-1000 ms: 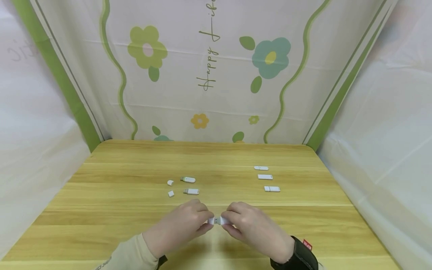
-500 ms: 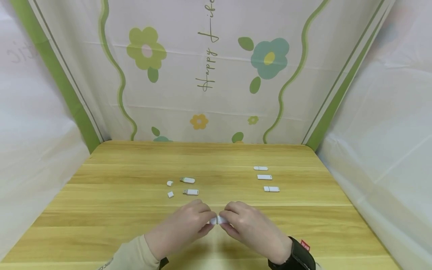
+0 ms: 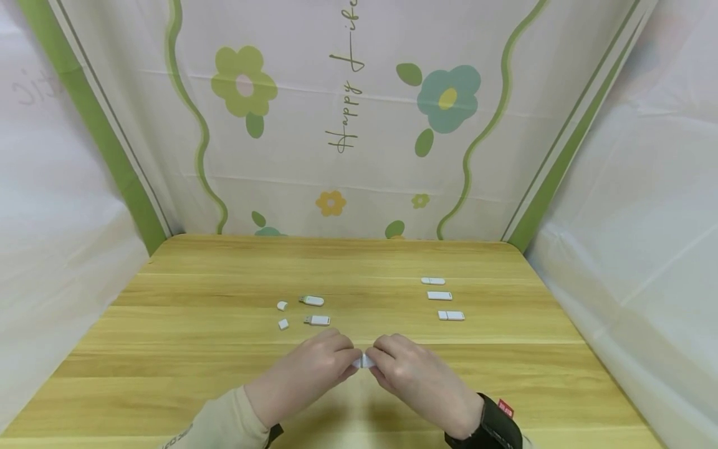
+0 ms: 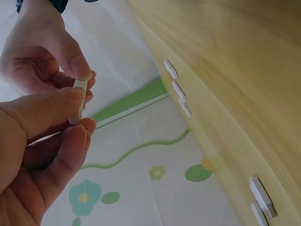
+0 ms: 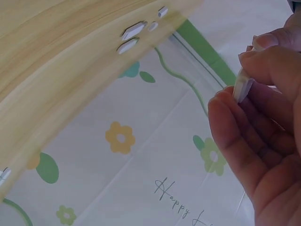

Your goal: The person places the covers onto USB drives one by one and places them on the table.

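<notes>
White cloth (image 3: 291,143) with printed flowers (image 3: 253,81) hangs behind a wooden table (image 3: 370,259). Over the near part of that table, about midway between its left and right edges, the two hands meet. The left hand (image 3: 314,372) pinches one end of a small white USB stick (image 3: 368,360), and the right hand (image 3: 414,378) pinches the other. A second ago, bare metal showed between the two white pieces; now only a thin dark line is left. So it looks like the cap (image 3: 357,363) has gone on, or very nearly, and this stick seems almost whole again. It sits right between the hands and seems to be held up off the wood.

Past the hands, a bit left of the middle, lie a round-ended open stick (image 3: 315,300) and, nearer, a square-ended open stick (image 3: 321,320). Their metal ends point at the table's left edge. Near them, not touching, lie a rounded loose cap (image 3: 282,305) and a square loose cap (image 3: 283,324). Further out, toward the right edge, lie a rounded white stick (image 3: 432,281), a plain white stick (image 3: 439,296) and a square white stick (image 3: 451,316)
</notes>
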